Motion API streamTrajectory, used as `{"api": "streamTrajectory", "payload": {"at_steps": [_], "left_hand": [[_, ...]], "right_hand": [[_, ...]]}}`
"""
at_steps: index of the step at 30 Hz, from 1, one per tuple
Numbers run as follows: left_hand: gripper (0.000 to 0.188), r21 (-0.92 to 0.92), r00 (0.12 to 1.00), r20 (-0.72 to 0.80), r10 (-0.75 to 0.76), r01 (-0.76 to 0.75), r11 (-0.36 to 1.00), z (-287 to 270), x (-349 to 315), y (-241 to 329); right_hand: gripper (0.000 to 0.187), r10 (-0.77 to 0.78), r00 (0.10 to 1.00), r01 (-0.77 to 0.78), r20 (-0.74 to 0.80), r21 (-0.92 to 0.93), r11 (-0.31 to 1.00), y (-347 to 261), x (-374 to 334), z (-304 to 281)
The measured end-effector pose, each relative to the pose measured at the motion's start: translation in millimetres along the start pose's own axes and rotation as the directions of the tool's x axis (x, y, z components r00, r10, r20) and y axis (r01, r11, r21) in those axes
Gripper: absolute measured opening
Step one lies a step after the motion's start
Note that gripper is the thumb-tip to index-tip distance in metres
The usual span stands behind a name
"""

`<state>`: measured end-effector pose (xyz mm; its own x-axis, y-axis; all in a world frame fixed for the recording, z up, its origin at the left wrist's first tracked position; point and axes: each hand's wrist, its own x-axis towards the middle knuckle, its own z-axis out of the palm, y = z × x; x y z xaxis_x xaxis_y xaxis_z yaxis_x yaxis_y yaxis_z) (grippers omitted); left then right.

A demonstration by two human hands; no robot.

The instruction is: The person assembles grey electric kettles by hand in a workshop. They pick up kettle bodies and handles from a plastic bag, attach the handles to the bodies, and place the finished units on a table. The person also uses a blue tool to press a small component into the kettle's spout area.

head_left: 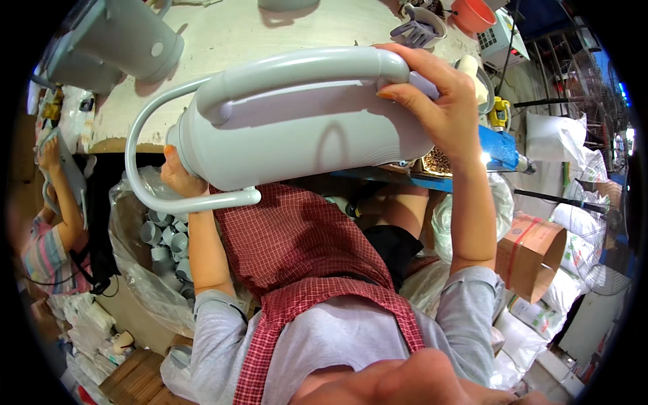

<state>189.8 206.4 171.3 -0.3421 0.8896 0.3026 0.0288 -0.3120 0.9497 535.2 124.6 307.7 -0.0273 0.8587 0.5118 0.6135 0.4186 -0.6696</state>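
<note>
1 head-worn fisheye looks down, near the table (226,37).

Grey watering can (304,145) held sideways; left fingers (172,166) at narrower end, right fingers (415,101) on handle (310,67).

Left fingers (171,158) mostly hidden behind grey watering can (304,138), grey vessel (288,4) cut off by top edge, co-worker (54,248) partly blurred

The right hand (447,101) curls higher than the left hand (179,178), forearms (474,209) spread apart.
</note>
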Motion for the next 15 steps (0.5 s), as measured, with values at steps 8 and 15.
{"api": "streamTrajectory", "payload": {"at_steps": [8,15], "left_hand": [[0.046,-0.012,0.988,0.098,-0.123,0.124,0.992,-17,7,-32],[0.041,0.119,0.960,0.229,-0.164,0.140,0.983,-11,-9,-22]], "right_hand": [[0.039,-0.077,0.957,0.050,-0.278,-0.103,0.993,13,-18,19],[0.025,-0.097,0.928,0.061,-0.360,-0.108,0.992,3,-34,27]]}}
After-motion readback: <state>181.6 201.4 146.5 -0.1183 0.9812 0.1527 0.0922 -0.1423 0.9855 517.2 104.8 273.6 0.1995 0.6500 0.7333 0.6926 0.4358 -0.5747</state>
